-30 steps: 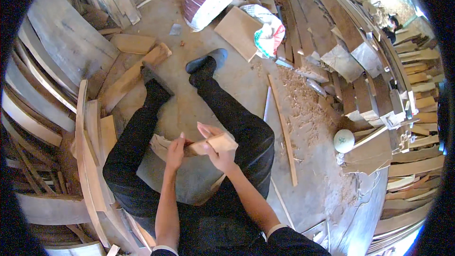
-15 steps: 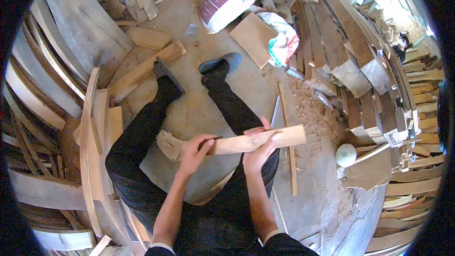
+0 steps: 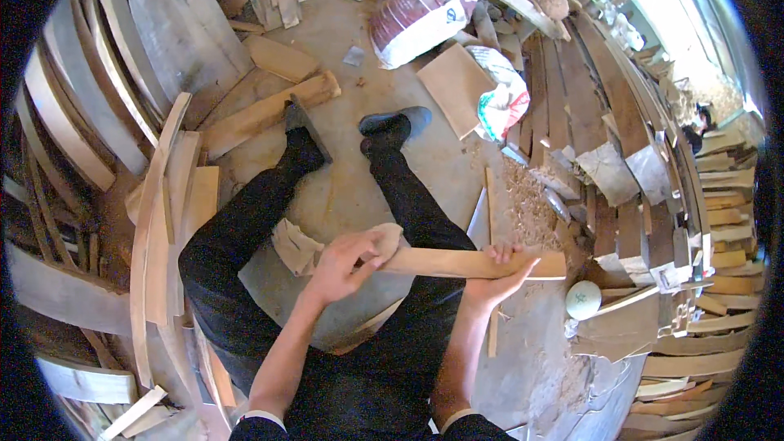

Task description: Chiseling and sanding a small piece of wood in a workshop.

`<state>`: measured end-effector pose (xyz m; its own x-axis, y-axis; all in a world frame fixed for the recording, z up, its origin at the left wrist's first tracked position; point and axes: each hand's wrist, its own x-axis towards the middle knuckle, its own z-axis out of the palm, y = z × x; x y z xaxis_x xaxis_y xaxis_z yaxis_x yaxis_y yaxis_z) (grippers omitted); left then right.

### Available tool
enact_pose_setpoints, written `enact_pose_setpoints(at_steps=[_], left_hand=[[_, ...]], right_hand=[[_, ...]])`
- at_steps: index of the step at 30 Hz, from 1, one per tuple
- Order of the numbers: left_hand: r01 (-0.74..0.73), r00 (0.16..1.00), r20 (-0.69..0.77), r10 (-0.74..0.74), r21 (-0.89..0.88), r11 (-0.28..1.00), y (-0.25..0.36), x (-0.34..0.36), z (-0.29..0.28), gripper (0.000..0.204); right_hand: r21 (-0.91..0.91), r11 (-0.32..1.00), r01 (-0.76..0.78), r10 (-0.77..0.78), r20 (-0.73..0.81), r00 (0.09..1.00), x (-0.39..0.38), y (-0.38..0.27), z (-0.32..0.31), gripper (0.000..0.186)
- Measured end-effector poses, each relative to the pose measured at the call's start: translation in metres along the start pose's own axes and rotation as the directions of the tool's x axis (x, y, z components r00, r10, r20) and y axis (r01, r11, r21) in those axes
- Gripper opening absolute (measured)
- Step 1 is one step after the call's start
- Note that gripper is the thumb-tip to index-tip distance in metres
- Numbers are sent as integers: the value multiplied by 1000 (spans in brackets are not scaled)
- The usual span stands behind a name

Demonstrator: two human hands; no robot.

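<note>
A narrow, pale wooden block (image 3: 437,262) lies crosswise above my lap, its long side toward me. My right hand (image 3: 495,279) is closed round it near the right end, with fingertips curled over the far edge. At the other end my left hand (image 3: 347,265) has its fingers bent against the wood. A light tan piece (image 3: 387,238) sticks out beyond those fingers; whether it is a separate sheet or part of the block I cannot tell. Beside my left knee a crumpled beige cloth or paper (image 3: 292,247) rests on the floor.
Curved boards (image 3: 157,237) stand by my left leg. A beam (image 3: 269,114) lies near my left foot. Ahead are a sack (image 3: 420,16) and a brown flat board (image 3: 456,90). To the right are a thin strip (image 3: 492,335), wood shavings (image 3: 523,204), a pale ball (image 3: 582,300) and stacked timber.
The wooden block has shifted right and a different face of it shows. My right hand has moved right with it. The tan piece now shows at my left hand. The view has turned slightly.
</note>
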<state>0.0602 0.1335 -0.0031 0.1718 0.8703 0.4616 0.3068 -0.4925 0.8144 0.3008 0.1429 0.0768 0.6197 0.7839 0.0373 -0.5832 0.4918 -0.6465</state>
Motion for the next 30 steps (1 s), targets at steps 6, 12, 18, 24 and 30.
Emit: enact_pose_setpoints(at_steps=[6, 12, 18, 24, 30], left_hand=[[310, 910, 310, -276, -63, 949, -10, -5, -1, 15], [15, 986, 169, 6, -124, 992, -17, -13, 15, 32], [96, 962, 256, -97, 13, 995, 1, -7, 25, 29], [46, 996, 69, -57, 156, 987, -9, -8, 12, 26], [25, 1000, -6, -24, 262, 965, 13, -5, 16, 23]], right_hand=[[55, 998, -29, 20, 149, 989, -19, -7, 18, 40], [99, 985, -142, 91, 399, 912, -18, -18, 28, 44], [76, 993, -93, 55, 397, 916, -5, -28, 46, 43], [105, 992, -67, 15, 428, 904, 8, -48, 76, 42], [-38, 997, -66, 75, 310, 948, -19, -12, 86, 39]])
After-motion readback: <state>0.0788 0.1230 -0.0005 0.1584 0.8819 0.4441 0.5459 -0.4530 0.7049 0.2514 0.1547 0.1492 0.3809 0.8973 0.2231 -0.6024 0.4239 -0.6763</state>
